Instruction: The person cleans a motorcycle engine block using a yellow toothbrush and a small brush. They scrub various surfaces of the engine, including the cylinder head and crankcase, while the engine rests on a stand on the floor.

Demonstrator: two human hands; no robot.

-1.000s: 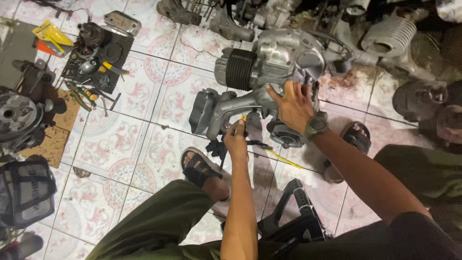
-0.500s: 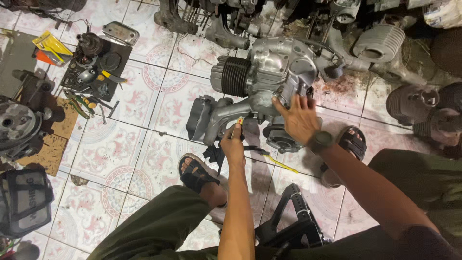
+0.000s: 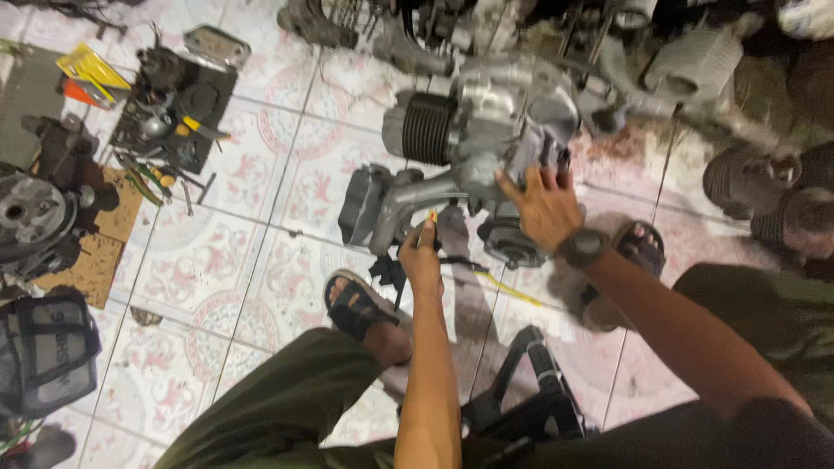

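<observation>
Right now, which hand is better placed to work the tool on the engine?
Left, probably. The left hand already grips a small yellow-handled tool with its tip at the engine casing. The right hand lies spread flat on the engine, apparently bracing it.

Both arms are bare to the elbow. The right wrist carries a dark wristwatch point(image 3: 583, 247). Olive-green trousers point(image 3: 287, 399) and black strapped sandals point(image 3: 358, 306) complete the clothing.

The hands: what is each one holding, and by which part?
Left hand holds a small yellow-tipped tool by its handle; right hand rests flat on the engine casing.
</observation>
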